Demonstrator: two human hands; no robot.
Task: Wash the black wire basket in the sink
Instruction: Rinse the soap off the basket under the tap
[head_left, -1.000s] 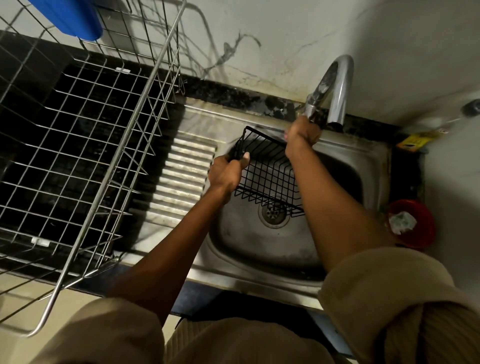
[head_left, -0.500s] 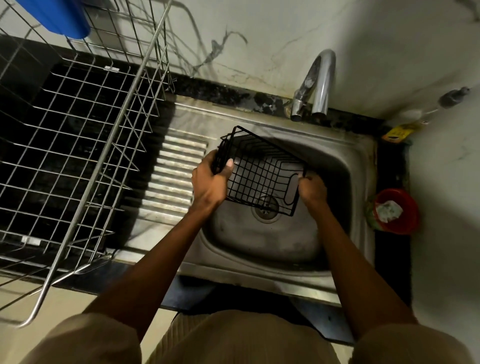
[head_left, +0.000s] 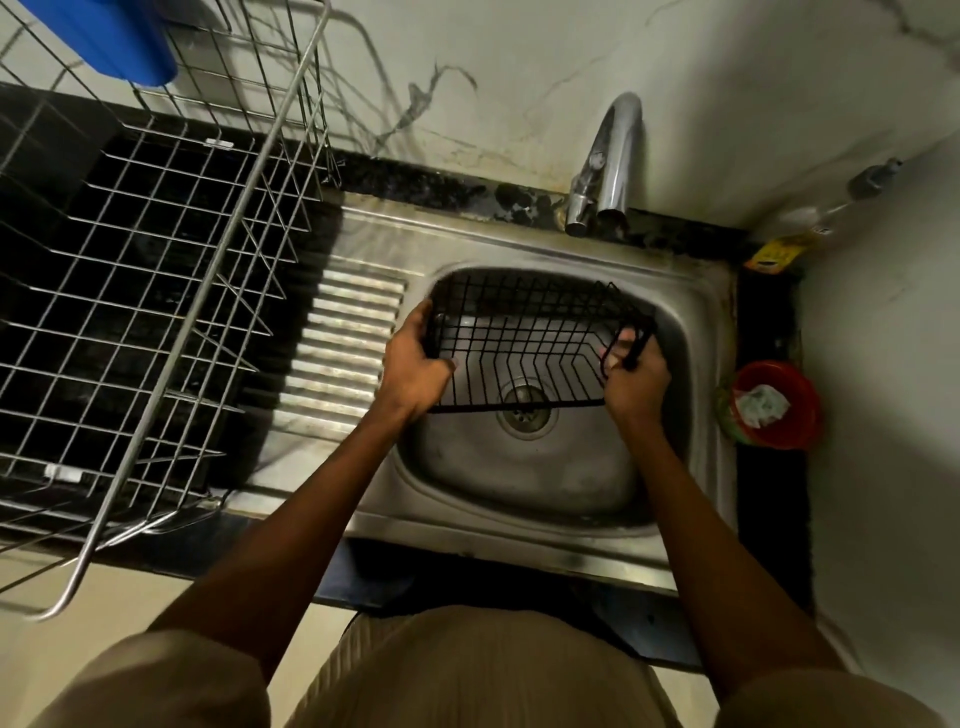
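Note:
The black wire basket (head_left: 530, 338) hangs level over the steel sink (head_left: 691, 467), just above the drain (head_left: 525, 415). My left hand (head_left: 413, 371) grips its left end, fingers curled over the rim. At the right end my right hand (head_left: 636, 376) holds the wire side, fingers wrapped round it. The chrome tap (head_left: 613, 166) stands behind the bowl; no water is seen running from it.
A large steel wire rack (head_left: 171, 291) stands on the dark counter at the left, with a blue object (head_left: 124, 41) at its top. The ribbed drainboard (head_left: 343, 348) lies beside the bowl. A red bowl (head_left: 779, 410) sits right of the sink, a yellow packet (head_left: 776, 254) in the corner.
My right hand came down from the tap to the basket's right end. The basket swung from a tilted pose on the left to level and square over the drain.

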